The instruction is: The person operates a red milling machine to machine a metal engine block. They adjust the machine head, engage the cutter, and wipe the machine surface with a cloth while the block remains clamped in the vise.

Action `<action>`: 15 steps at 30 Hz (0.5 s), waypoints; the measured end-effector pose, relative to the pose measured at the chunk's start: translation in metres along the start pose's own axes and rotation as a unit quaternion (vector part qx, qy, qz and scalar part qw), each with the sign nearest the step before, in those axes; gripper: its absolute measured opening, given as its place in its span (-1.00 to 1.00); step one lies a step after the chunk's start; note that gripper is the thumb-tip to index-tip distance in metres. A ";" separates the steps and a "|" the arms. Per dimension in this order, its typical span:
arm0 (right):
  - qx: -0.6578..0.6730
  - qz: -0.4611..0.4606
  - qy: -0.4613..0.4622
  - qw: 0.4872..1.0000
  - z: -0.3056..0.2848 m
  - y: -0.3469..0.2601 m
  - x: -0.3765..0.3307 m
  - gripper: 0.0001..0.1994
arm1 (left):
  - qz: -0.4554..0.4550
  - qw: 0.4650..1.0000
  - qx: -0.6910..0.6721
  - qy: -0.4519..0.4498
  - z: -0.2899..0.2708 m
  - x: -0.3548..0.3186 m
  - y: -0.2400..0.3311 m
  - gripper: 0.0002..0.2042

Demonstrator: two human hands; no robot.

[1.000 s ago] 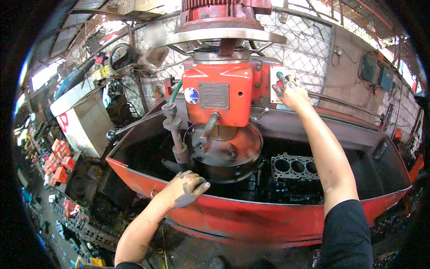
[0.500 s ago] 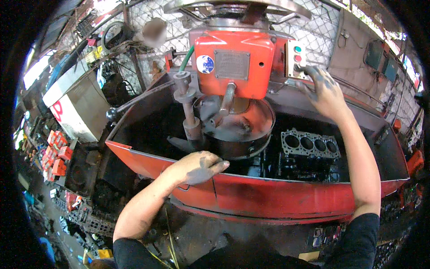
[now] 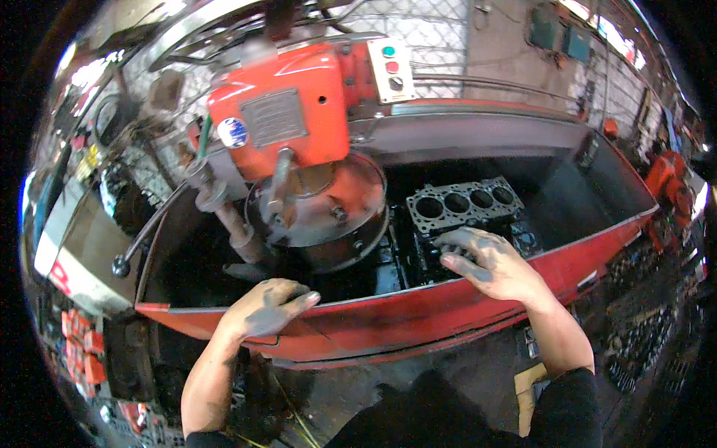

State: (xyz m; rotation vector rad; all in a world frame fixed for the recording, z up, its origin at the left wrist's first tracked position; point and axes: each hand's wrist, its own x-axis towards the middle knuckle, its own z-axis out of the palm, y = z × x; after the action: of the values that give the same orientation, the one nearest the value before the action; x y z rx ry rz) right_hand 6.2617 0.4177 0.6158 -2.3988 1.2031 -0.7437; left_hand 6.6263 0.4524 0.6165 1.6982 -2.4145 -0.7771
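Observation:
At the front of a long red machine trough [image 3: 448,299], my left hand [image 3: 272,308] rests on the metal rim, its fingers bent over the edge and partly hidden, the thumb pointing right. My right hand [image 3: 485,261] hovers over the near side of an engine block [image 3: 463,205], fingers loosely bent and apart, holding nothing. Dark smudges mark both hands. The grey block lies inside the trough with its row of round bores facing up. Left of it, a round grinding wheel housing [image 3: 321,213] sits under the red machine head [image 3: 280,112].
A pale control box [image 3: 390,71] with a green button, a red button and a dark knob is fixed beside the head. A ball-ended lever [image 3: 122,265] sticks out at the left. Red boxes [image 3: 82,347] are stacked at lower left, and cardboard [image 3: 529,392] lies below my right arm.
My right hand has left the control box knob and come down over the engine block. The left hand stays at the rim. My view has swung toward the right.

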 end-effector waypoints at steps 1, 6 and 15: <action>-0.042 -0.002 0.018 0.999 0.002 0.002 -0.002 -0.67 | 0.024 0.999 -0.017 0.018 0.000 0.001 -0.001 -0.55; -0.124 -0.016 0.087 0.988 0.021 0.018 -0.006 -0.63 | 0.040 0.954 -0.271 0.121 0.014 -0.004 -0.018 -0.70; -0.226 -0.051 0.229 0.945 0.045 0.048 0.010 -0.69 | 0.116 0.870 -0.312 0.363 0.051 -0.037 -0.020 -0.37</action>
State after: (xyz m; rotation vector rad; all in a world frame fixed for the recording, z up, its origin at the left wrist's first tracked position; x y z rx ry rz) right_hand 6.2630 0.3856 0.5578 -2.7652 1.5795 -1.2254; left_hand 6.6394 0.4989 0.5710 1.1242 -1.5689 -0.6228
